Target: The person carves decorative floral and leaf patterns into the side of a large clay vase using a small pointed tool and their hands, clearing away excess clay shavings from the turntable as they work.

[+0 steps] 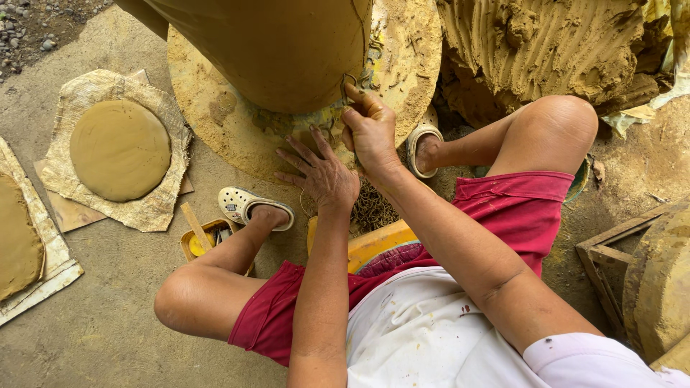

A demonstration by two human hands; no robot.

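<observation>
A large rounded clay pot (273,50) stands on a round clay-smeared wheel board (402,65) right in front of me. My right hand (370,129) is at the pot's base, its fingers pinched on a thin wire loop tool (348,80) that touches the clay. My left hand (320,172) lies flat with fingers spread on the board's near edge, holding nothing. I sit low with knees apart, in red shorts, pale clogs on both feet.
A flat round clay disc (120,149) rests on a mat at the left, part of another disc (18,237) at the far left. A small yellow tub (201,241) with a stick sits by my left foot. A big raw clay heap (546,43) rises at the upper right; wooden frames (611,259) lie right.
</observation>
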